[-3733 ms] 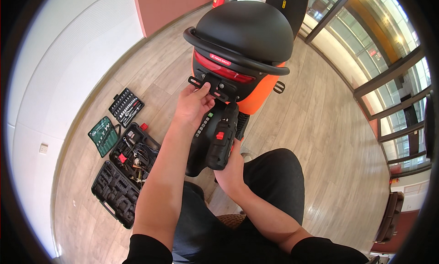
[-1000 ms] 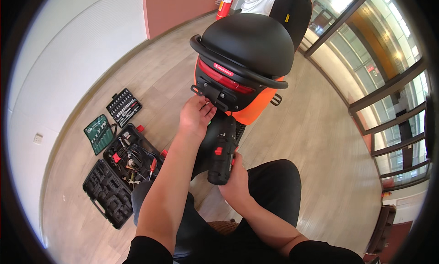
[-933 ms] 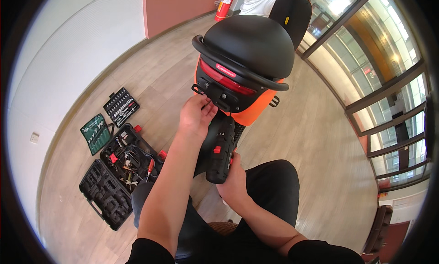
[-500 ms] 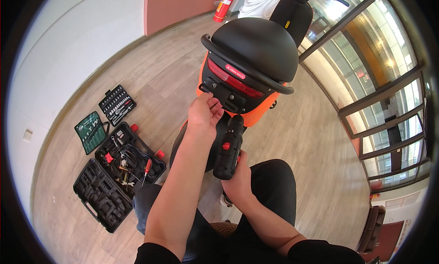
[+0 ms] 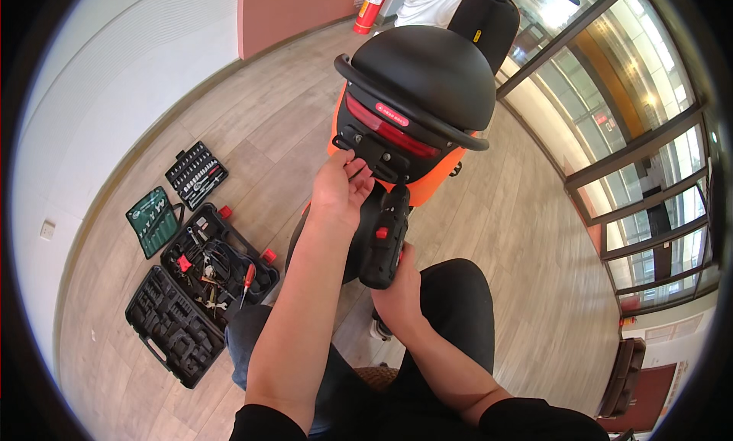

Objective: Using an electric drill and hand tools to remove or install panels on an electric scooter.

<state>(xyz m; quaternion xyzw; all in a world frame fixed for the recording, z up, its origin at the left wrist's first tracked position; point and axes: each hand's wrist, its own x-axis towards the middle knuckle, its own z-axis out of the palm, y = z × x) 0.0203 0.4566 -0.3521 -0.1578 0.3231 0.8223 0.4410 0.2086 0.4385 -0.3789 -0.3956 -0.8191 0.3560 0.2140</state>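
My right hand (image 5: 398,287) gripped the drill (image 5: 383,241); my left hand (image 5: 338,190) curled at the bracket (image 5: 372,151) — holding or touching, I couldn't tell. It sat below the scooter's (image 5: 424,68) tail light (image 5: 406,137) — a crooked push risked the drill jabbing that hand.

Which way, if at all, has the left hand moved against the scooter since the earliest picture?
Yes: judged against the red tail light, the left hand has shifted slightly left, from the middle of the black bracket toward its left end.

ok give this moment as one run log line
left hand: fingers at black bracket, contact unclear | right hand: gripping drill, nose toward scooter | tool case: open on floor
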